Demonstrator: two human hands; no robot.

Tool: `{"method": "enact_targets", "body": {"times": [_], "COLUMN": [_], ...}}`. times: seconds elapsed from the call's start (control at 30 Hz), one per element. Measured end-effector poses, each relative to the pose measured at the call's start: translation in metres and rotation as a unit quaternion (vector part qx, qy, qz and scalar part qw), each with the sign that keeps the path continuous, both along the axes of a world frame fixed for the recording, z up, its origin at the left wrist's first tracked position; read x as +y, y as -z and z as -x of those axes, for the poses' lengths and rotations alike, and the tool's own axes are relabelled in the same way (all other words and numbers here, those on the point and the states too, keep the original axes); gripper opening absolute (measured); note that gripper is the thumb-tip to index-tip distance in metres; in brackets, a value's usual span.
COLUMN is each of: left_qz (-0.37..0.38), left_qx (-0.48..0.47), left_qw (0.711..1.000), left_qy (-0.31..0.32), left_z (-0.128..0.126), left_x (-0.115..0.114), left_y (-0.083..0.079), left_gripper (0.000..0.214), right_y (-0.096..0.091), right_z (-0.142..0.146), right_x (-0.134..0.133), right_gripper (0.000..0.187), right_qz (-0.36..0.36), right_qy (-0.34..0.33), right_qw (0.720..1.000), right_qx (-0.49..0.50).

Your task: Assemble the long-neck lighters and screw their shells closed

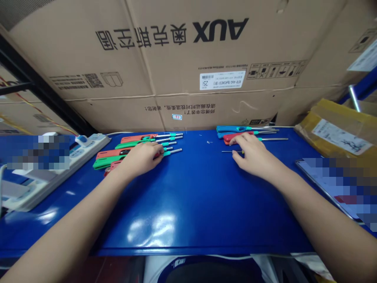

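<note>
Long-nosed gas lighters in orange and green (107,162) lie side by side at the left, their metal tips pointing right. My left hand (145,157) rests over them, fingers curled around a lighter whose turquoise collar and metal tip (176,151) stick out beyond the fingertips; its body is covered. At the right, my right hand (250,153) has its fingertips on a red lighter (228,138). A thin screwdriver (228,151) pokes out leftward between thumb and fingers of that hand, its handle mostly hidden. Blue lighters (228,129) lie just behind the red one.
A large cardboard box (165,78) stands upright along the back of the blue tabletop (188,188). On the left lies a white power strip (67,169) with plugs. On the right are a phone (330,188) and a yellow-taped parcel (324,114). Tiny bits (208,142) lie between the lighter groups.
</note>
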State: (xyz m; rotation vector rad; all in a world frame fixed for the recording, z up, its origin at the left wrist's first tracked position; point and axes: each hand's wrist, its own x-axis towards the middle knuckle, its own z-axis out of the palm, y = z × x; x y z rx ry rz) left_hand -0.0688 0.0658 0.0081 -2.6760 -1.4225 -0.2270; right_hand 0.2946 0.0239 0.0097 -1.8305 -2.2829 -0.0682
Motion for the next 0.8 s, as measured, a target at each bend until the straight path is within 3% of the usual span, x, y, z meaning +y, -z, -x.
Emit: {"method": "enact_targets", "body": {"times": [0.2, 0.33, 0.43, 0.53, 0.67, 0.8], "left_qz": [0.055, 0.085, 0.092, 0.116, 0.179, 0.234], "left_qx": [-0.092, -0.139, -0.092, -0.023, -0.002, -0.028], "left_qw": [0.991, 0.975, 0.976, 0.984, 0.979, 0.964], "left_qy": [0.084, 0.152, 0.176, 0.130, 0.102, 0.120], "left_z": [-0.042, -0.060, -0.050, -0.029, -0.007, -0.011], "left_x": [-0.024, -0.042, -0.043, -0.035, -0.024, -0.023], "left_y": [0.016, 0.012, -0.003, -0.018, -0.027, -0.023], "left_gripper": [0.023, 0.045, 0.050, 0.075, 0.049, 0.034], "right_y": [0.007, 0.012, 0.012, 0.009, 0.005, 0.004], "right_z": [0.021, 0.033, 0.036, 0.032, 0.027, 0.030], "right_x": [-0.015, -0.023, -0.024, -0.021, -0.021, -0.025], "right_gripper": [0.021, 0.030, 0.023, 0.013, 0.017, 0.028], "right_qz": [-0.013, 0.028, 0.075, 0.100, 0.086, 0.075], "right_qy": [-0.195, -0.270, -0.300, -0.317, -0.310, -0.318], "right_qw": [0.977, 0.958, 0.946, 0.939, 0.942, 0.940], "right_qx": [0.081, 0.095, 0.097, 0.085, 0.098, 0.097]}}
